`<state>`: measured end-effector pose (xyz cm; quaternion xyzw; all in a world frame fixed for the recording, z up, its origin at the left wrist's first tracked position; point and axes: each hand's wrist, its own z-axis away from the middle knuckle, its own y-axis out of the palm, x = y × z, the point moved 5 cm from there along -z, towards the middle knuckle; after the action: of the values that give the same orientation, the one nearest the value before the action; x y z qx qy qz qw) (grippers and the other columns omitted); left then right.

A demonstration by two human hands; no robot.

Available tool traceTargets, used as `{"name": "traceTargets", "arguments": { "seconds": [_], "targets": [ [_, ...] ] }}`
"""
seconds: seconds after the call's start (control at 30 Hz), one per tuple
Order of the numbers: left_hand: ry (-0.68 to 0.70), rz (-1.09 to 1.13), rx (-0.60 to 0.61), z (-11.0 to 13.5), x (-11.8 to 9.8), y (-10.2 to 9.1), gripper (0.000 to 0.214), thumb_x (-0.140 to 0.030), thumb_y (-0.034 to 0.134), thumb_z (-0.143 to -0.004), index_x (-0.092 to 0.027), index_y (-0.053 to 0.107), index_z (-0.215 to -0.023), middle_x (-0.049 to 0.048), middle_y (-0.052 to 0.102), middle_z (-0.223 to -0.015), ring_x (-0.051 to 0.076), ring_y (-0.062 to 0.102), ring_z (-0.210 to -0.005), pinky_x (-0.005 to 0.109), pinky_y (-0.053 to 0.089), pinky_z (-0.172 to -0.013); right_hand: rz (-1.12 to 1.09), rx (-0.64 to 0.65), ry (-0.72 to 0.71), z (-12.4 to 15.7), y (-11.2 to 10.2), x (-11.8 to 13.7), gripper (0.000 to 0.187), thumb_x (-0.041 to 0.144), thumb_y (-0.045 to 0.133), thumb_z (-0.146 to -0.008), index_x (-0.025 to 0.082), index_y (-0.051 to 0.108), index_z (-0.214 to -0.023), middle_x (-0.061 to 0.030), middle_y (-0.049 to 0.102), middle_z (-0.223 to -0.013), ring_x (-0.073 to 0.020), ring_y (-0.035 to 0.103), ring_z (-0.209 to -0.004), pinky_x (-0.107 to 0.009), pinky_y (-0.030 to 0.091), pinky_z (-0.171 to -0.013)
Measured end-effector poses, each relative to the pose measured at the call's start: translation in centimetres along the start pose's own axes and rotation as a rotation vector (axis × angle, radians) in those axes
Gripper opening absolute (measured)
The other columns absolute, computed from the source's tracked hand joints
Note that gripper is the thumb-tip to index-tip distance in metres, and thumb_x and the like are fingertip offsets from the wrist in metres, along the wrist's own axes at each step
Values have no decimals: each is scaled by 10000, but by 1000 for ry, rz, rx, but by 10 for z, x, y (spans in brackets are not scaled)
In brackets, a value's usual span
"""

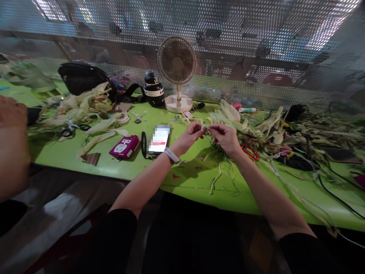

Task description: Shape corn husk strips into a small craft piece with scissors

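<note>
Two hands meet over the middle of the table, and it's fine finger work. The left hand [191, 134] and the right hand [227, 137] are each closed in a pinch, thumb against fingertips, on a thin pale strip of husk [207, 130] that runs between them just above the green table [188, 179]. Whether the strip is being twisted, split or knotted is too small to tell. To my eye the grip is what matters: pinch close to the working spot, hands near each other as they are now, so the short span is taut and the dry fibre neither tears nor slips. Pull evenly from both sides, no jerks. A pale watch [172, 155] sits on the left wrist, clear of the strip. Loose strands [216, 182] trail over the table edge below the hands, and I'd say those could snag. Just beside the right hand lie red scissors [251, 152], and beyond them a big heap of husks [256, 123]. Left of the left hand sit a phone [159, 140] and a pink packet [124, 146]. Further back stand a small fan [177, 72], a dark bottle [153, 90] and a black bag [81, 78], with a second pair of scissors [72, 128] off to the left. Another person's arm [11, 148] rests at the left edge.
</note>
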<state>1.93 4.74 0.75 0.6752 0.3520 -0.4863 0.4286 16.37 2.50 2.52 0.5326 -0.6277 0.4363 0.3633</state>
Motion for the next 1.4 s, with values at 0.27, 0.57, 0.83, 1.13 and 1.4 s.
{"name": "traceTargets", "arguments": {
  "seconds": [0.27,0.57,0.83,1.13,1.4],
  "targets": [
    [-51,-54,52,-1,4,-2,144,-152,667,-803,-178,526,-810,-39,555,-722,79,516,-656,225,324,-603,81,27,-37,4,-1,0,237,425,702,-749,202,709,-829,0,679,-726,-91,497,-469,-247,445,-430],
    [-8,-98,50,1,-1,2,187,-131,695,-797,-172,513,-791,-39,533,-715,75,507,-677,213,410,-674,311,-14,-193,3,-4,2,176,319,631,-799,204,762,-827,-50,732,-818,-184,640,-734,-333,508,-719],
    [-29,-81,14,2,4,2,235,-151,718,-797,-177,485,-778,-41,495,-706,73,505,-680,202,424,-654,390,-74,-255,7,-3,6,171,315,610,-835,228,757,-840,-65,693,-853,-215,632,-818,-372,507,-797],
    [-10,-37,22,1,7,4,218,-130,694,-804,-174,481,-792,-44,498,-718,71,505,-671,214,436,-672,370,-136,-209,8,-4,7,141,325,642,-805,215,724,-841,-52,679,-837,-182,597,-747,-329,498,-711],
    [67,-83,81,1,7,7,322,-240,767,-762,-196,459,-845,-44,543,-735,85,543,-687,234,465,-679,357,-131,-83,3,-7,2,108,277,652,-734,187,704,-761,-29,681,-746,-147,559,-647,-303,463,-655]
  ]
}}
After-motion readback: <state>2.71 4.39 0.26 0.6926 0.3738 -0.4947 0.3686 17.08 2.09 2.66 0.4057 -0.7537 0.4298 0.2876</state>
